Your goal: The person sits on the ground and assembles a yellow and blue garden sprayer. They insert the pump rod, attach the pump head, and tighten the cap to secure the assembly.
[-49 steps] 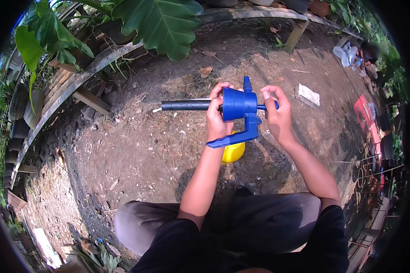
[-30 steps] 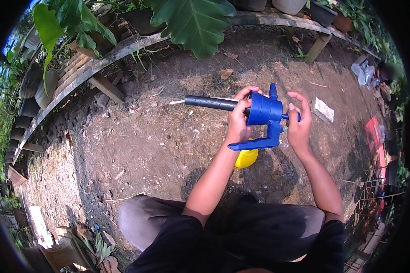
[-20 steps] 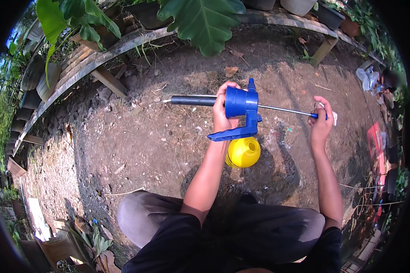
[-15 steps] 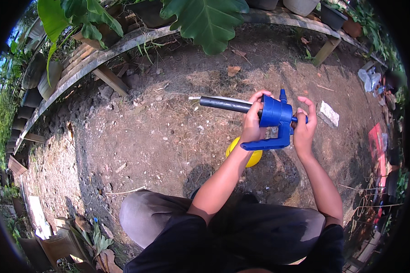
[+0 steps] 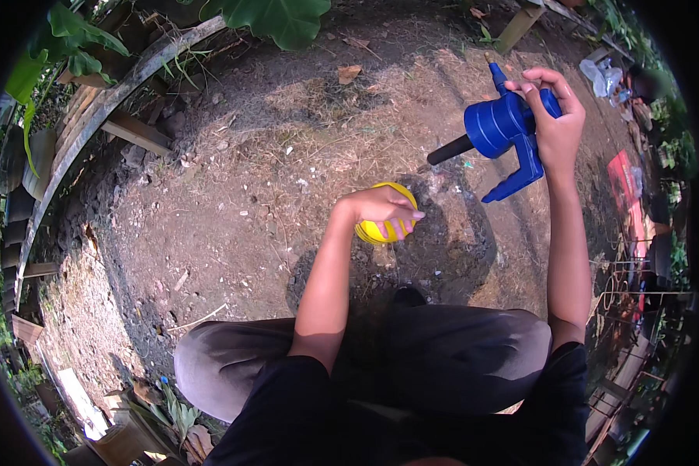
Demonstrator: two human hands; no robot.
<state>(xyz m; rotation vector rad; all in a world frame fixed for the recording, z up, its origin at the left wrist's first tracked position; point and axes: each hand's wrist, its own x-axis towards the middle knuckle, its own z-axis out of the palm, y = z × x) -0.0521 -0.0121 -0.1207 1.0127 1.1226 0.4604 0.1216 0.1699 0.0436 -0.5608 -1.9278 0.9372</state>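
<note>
My right hand is raised at the right, its fingers closed round the plunger end of a blue pump sprayer head. The head is tilted, its nozzle pointing up and away and its trigger-like handle hanging toward me. From its collar a black pump tube sticks out down to the left. My left hand lies over a round yellow container on the ground, fingers curled across its top. The palm and fingers hide most of the container, so its opening does not show.
Bare soil with dry grass and small stones spreads around me. A curved plank bench with pots stands at the far left. Broad green leaves hang at the top. Clear plastic litter and a red sheet lie at the right.
My left hand has let go of the sprayer head's collar and come down onto the yellow container. My right hand has carried the sprayer head up to the right, its tube now slanting down.
</note>
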